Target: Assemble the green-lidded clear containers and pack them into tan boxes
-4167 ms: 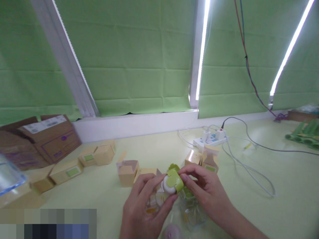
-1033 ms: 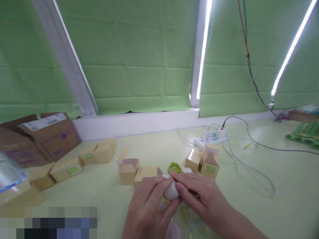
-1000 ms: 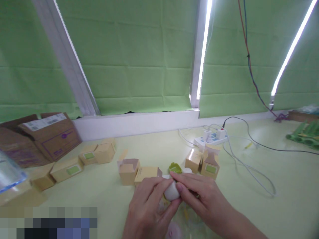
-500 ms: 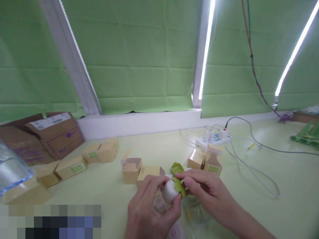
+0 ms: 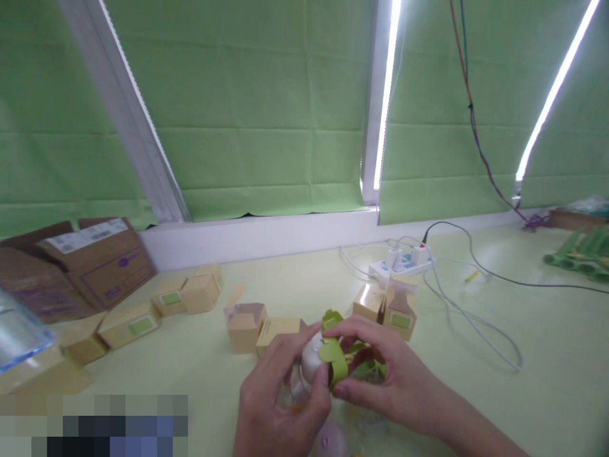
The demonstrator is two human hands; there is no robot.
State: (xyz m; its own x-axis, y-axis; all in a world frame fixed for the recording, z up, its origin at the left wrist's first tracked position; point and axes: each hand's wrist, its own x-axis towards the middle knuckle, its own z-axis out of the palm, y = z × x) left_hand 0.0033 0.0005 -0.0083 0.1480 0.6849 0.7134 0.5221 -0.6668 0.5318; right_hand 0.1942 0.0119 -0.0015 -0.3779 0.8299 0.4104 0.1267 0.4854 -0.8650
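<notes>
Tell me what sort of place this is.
Probably a packing or assembly bench: small tan cartons lie scattered over a pale table, a brown shipping box stands at the left, and a power strip sits beneath green blinds.

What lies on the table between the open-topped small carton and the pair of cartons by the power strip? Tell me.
In the head view, a tipped-over carton and a loose green cap lie between the open-topped carton and the pair of cartons.

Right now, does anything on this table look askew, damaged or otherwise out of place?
Nothing looks damaged or spilled. The small tan boxes lie scattered at odd angles, one box with its flap open. Both hands, left and right, grip a white and green piece normally.
</notes>
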